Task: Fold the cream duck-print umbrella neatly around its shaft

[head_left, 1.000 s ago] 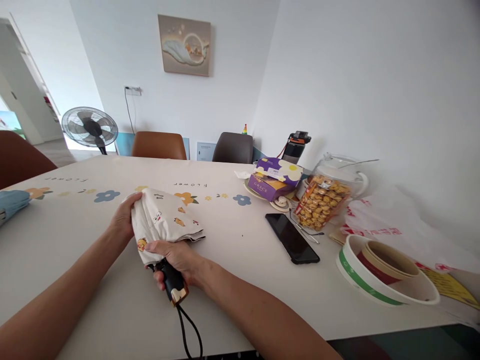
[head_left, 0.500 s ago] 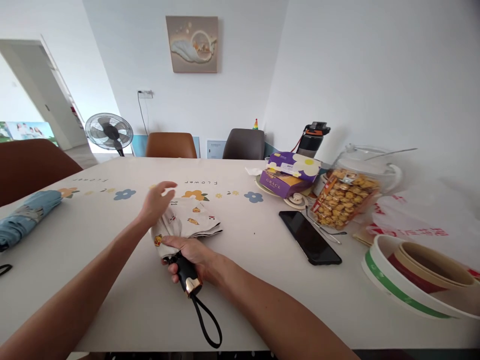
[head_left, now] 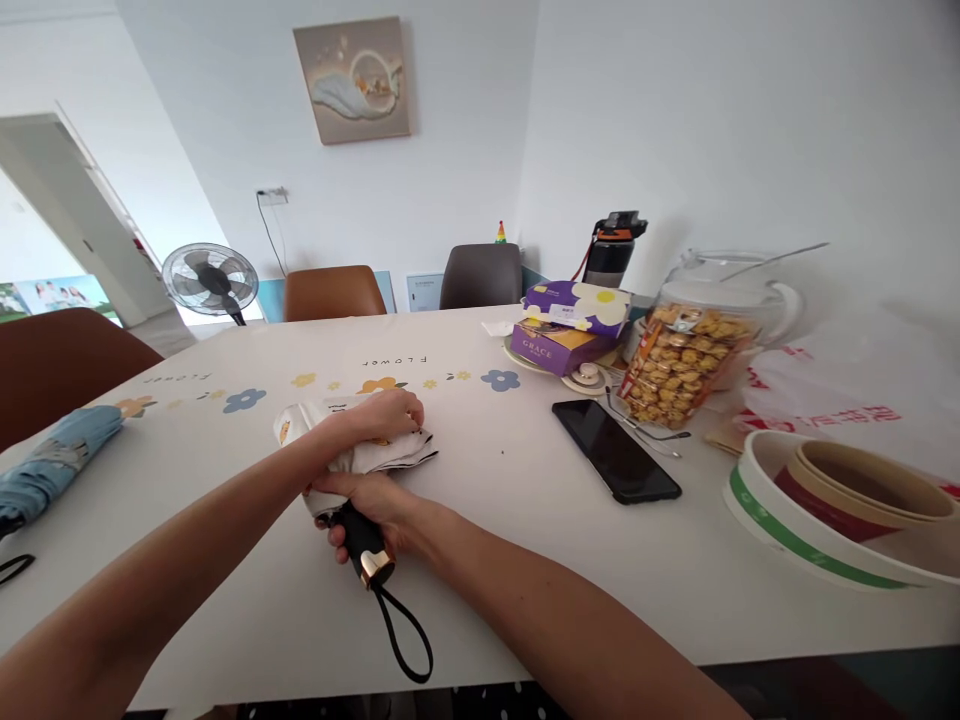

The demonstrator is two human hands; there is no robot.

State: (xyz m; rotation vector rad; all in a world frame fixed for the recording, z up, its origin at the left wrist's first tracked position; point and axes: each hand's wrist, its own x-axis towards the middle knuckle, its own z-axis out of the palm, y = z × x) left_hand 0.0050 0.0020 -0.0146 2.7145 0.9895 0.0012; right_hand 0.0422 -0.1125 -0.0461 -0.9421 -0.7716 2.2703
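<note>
A folded white umbrella (head_left: 330,440) with small cartoon prints lies on the table (head_left: 487,560) in front of me. My right hand (head_left: 371,500) is closed round its black handle (head_left: 365,550), which ends in a gold ring and a black wrist loop (head_left: 405,640). My left hand (head_left: 386,412) reaches across and presses down on the far part of the canopy fabric, fingers curled over it.
A folded blue umbrella (head_left: 52,465) lies at the left edge. To the right are a black phone (head_left: 615,462), a jar of snacks (head_left: 679,375), a purple box (head_left: 566,335), a bottle (head_left: 609,250), stacked paper bowls (head_left: 840,510) and a plastic bag (head_left: 862,400). Chairs and a fan (head_left: 211,280) stand behind.
My left hand let go of the near side of the canopy, lifted open above it, then came down on its far part. The right hand kept hold of the handle.
</note>
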